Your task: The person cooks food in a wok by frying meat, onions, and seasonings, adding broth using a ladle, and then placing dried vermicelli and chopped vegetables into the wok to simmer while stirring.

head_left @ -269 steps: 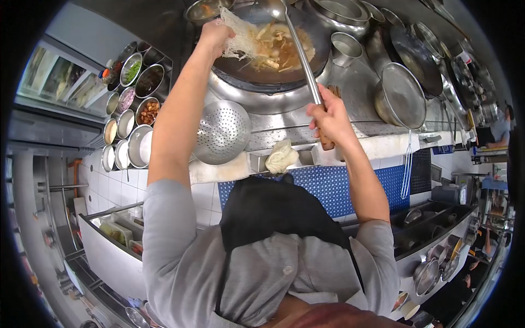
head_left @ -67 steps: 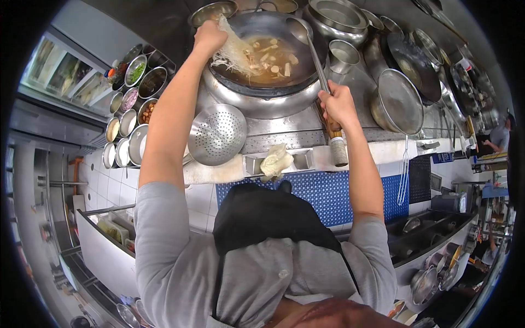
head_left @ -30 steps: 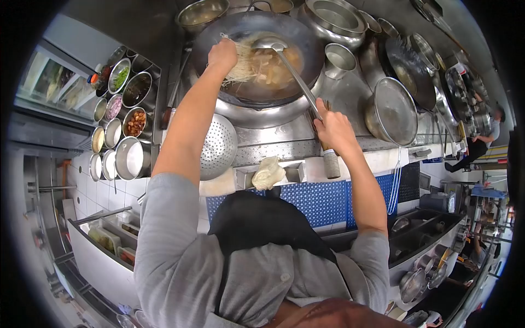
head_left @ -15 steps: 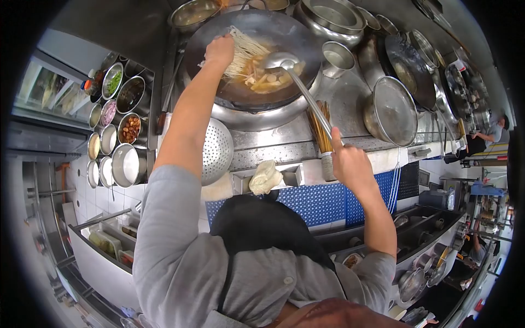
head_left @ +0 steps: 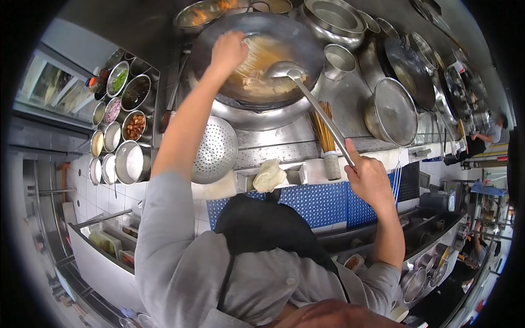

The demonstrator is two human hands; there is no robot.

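In the head view, my left hand (head_left: 228,53) is closed over the left part of a dark wok (head_left: 205,46). Pale thin strands, which look like enoki mushrooms (head_left: 251,56), run from beside its fingers into the brownish broth (head_left: 276,52); the fingertips are partly hidden. My right hand (head_left: 372,177) grips the end of a long-handled metal ladle (head_left: 322,116). The ladle's bowl lies at the right of the broth, close to a clump of sliced, pale ingredients (head_left: 260,85).
A perforated strainer (head_left: 214,150) and a crumpled cloth (head_left: 268,176) lie near the front edge. A bamboo brush (head_left: 328,142) and metal pots (head_left: 394,112) stand right. Ingredient containers (head_left: 134,127) line the left. Flames (head_left: 205,16) burn behind the wok.
My left hand has moved right and slightly down, and far less of the enoki shows. The ladle and my right hand have shifted slightly right and down. Flames have grown behind the wok.
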